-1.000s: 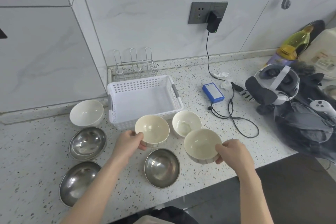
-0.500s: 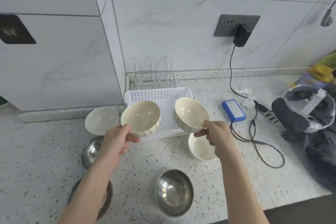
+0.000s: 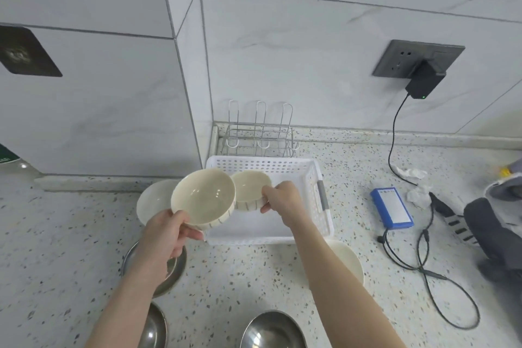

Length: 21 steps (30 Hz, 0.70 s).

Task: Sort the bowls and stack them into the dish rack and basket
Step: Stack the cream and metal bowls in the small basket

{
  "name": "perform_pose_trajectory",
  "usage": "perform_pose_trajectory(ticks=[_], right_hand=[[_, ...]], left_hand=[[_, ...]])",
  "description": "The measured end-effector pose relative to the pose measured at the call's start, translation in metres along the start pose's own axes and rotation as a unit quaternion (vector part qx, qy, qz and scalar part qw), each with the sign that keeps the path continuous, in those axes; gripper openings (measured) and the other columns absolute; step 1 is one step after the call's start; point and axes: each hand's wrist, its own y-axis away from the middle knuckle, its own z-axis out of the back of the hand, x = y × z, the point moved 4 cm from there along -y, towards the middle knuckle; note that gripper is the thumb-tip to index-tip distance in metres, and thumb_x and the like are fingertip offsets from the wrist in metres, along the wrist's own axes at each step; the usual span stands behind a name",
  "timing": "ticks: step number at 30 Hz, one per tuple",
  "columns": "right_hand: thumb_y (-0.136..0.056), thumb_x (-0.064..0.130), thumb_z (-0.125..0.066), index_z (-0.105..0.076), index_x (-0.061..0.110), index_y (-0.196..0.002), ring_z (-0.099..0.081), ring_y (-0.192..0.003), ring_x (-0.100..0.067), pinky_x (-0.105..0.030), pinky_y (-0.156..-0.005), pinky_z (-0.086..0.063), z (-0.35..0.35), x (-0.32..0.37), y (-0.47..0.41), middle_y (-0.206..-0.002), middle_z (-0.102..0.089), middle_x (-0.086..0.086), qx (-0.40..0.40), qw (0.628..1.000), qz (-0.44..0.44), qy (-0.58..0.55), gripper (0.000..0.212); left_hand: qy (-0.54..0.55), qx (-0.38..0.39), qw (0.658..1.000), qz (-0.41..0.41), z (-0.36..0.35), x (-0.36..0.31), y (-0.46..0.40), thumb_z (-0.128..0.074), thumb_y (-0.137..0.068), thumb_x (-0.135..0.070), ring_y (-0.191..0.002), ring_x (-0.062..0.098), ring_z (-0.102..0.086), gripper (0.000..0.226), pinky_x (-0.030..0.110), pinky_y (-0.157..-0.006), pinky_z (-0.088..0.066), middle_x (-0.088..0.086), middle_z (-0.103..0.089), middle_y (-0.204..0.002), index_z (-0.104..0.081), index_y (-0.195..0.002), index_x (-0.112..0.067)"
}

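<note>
1. Bowls of cream ceramic are held aloft, one in each hand: the larger-looking striped bowl (image 3: 204,198) by the left hand (image 3: 166,234), the second striped bowl (image 3: 250,190) by the right hand (image 3: 284,200), over the white basket (image 3: 316,178).
2. Fingers of both hands are closed on the rims, thumb inside or on the lip, the rest beneath.
3. Ceramic is judged stiff, glossy, fairly heavy and chippable; a rim-and-foot hold is advised, with rims kept apart.
4. A wire dish rack (image 3: 260,133) stands just beyond the basket, at the far wall.
5. On the table (image 3: 70,234), a white bowl (image 3: 152,200) and steel bowls (image 3: 272,330) are partly hidden by arms or cut off at the near edge.
</note>
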Motion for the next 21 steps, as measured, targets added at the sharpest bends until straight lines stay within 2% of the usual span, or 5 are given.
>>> perform_pose_trajectory(ticks=[4,8,13,18,21], right_hand=[[-0.076,0.01,-0.048,-0.044,0.01,-0.059,-0.031,-0.023,-0.002,-0.016,-0.036,-0.024,-0.014,-0.002,-0.018,-0.067,-0.073,-0.019,0.009,1.0,-0.011,0.004,0.017],[-0.077,0.011,-0.05,-0.053,0.006,-0.063,-0.032,-0.025,-0.004,-0.018,-0.039,-0.025,-0.021,-0.007,-0.029,-0.058,-0.068,-0.013,0.009,1.0,-0.021,-0.016,0.015],[-0.078,0.008,-0.049,-0.05,0.013,-0.059,-0.039,-0.027,0.0,-0.017,-0.037,-0.027,-0.029,-0.017,-0.033,-0.059,-0.067,-0.01,0.021,0.999,-0.026,-0.041,0.02],[-0.084,0.012,-0.05,-0.066,0.013,-0.084,-0.044,-0.038,-0.003,-0.015,-0.036,-0.03,-0.034,-0.022,-0.034,-0.062,-0.069,-0.006,0.028,0.997,-0.029,-0.067,0.016],[-0.093,0.03,-0.051,-0.063,0.009,-0.112,-0.053,-0.056,-0.01,-0.018,-0.045,-0.039,-0.03,-0.024,-0.032,-0.078,-0.072,-0.006,0.046,0.998,-0.023,-0.033,0.031]], left_hand=[[0.005,0.007,1.0,0.003,-0.002,0.0,-0.006,-0.047,-0.095,-0.004,-0.034,0.007,-0.025,0.017,0.017,-0.032,-0.021,0.02,-0.071,-0.066,-0.062,-0.103,-0.003],[0.011,0.006,1.0,0.01,-0.003,0.001,-0.013,-0.047,-0.094,-0.004,-0.036,0.008,-0.025,0.017,0.019,-0.033,-0.02,0.02,-0.071,-0.066,-0.062,-0.103,-0.005],[0.005,0.008,1.0,0.012,-0.003,0.001,-0.02,-0.047,-0.093,-0.003,-0.034,0.007,-0.026,0.018,0.018,-0.032,-0.021,0.02,-0.071,-0.065,-0.062,-0.102,-0.007],[-0.01,0.016,1.0,0.011,-0.008,0.001,-0.024,-0.047,-0.093,-0.004,-0.035,0.008,-0.026,0.018,0.017,-0.033,-0.02,0.02,-0.071,-0.064,-0.062,-0.101,-0.007],[-0.024,0.021,0.999,0.007,-0.015,0.001,-0.025,-0.047,-0.092,-0.004,-0.034,0.007,-0.026,0.018,0.018,-0.032,-0.021,0.02,-0.071,-0.064,-0.063,-0.099,-0.008]])
